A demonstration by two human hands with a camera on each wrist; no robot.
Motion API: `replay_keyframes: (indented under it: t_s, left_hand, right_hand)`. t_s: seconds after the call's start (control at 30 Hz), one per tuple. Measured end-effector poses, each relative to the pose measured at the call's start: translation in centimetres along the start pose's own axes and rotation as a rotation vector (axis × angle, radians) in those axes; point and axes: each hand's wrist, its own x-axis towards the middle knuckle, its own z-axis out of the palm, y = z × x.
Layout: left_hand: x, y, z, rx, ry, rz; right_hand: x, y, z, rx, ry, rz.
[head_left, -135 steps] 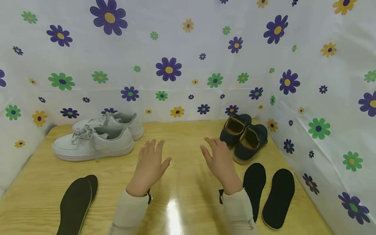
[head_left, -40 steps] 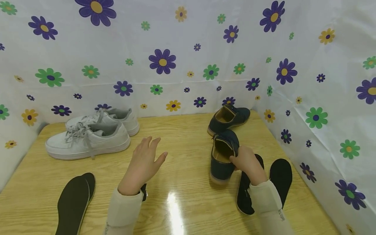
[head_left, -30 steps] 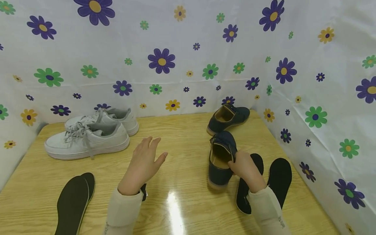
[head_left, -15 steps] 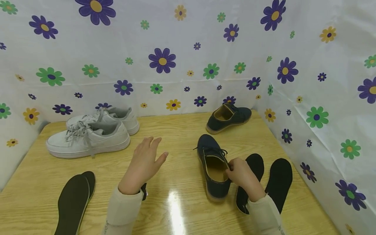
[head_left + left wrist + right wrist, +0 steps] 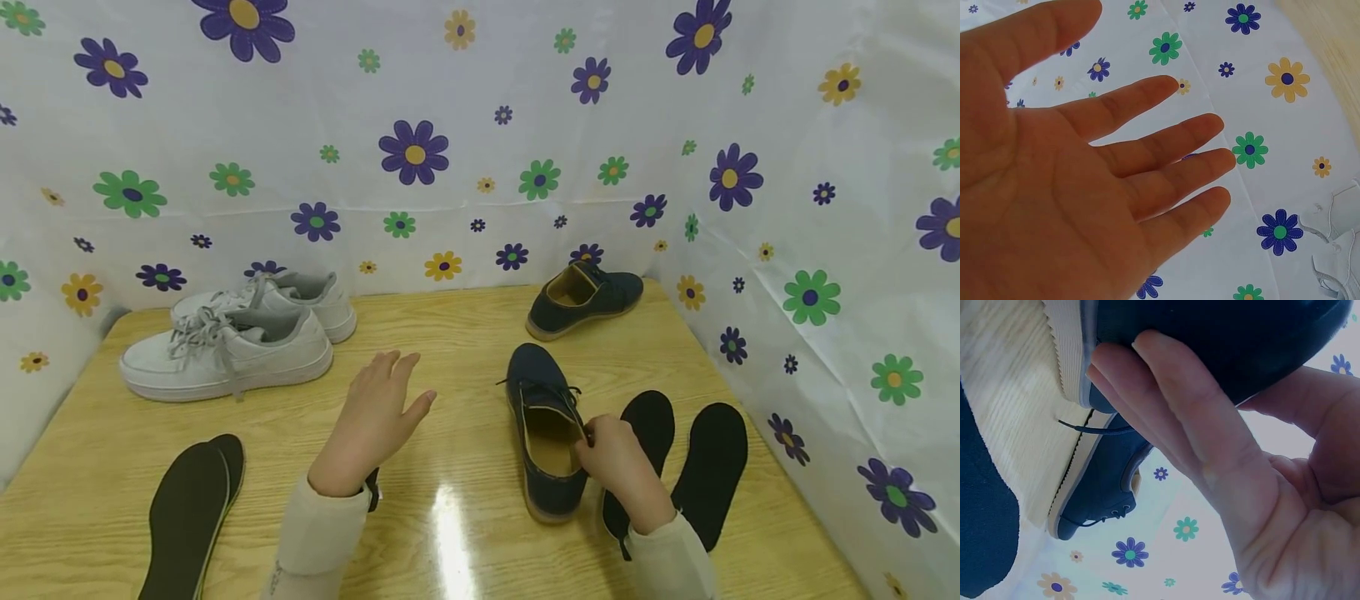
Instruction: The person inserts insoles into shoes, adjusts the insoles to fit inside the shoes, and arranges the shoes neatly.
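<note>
A dark navy lace-up shoe [image 5: 551,492] stands on the table right of the middle, its toe pointing away and its tan lining showing. My right hand [image 5: 618,462] pinches the right side of its collar near the heel. In the right wrist view the fingers [image 5: 1191,394] lie along the outside of the shoe wall, and the thumb goes behind its edge. My left hand [image 5: 371,417] hovers over the table with spread fingers, touching nothing. The left wrist view shows its bare palm [image 5: 1054,187]. The other navy shoe [image 5: 585,304] sits farther back, turned to the right.
Two black insoles [image 5: 708,475] lie at the right, one partly under my right forearm. A pair of overlapping insoles [image 5: 187,517] lies at the front left. White sneakers [image 5: 225,358] stand at the back left. A flowered curtain [image 5: 450,100] bounds the table's back and sides.
My right hand has gone from hovering to gripping one navy shoe, brought it forward and left away from the other, and turned its toe away. The left hand has hardly moved.
</note>
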Motion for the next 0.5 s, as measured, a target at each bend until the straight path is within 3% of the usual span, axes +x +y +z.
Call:
replay_keyframes:
  t_s: [0.23, 0.5]
  left_hand:
    - [-0.4, 0.0, -0.6, 0.043, 0.022, 0.01]
    - [-1.2, 0.4, 1.2, 0.083, -0.005, 0.05]
  right_hand:
    - [0.2, -0.8, 0.3, -0.027, -0.002, -0.041]
    - [-0.5, -0.2, 0.3, -0.043, -0.033, -0.016]
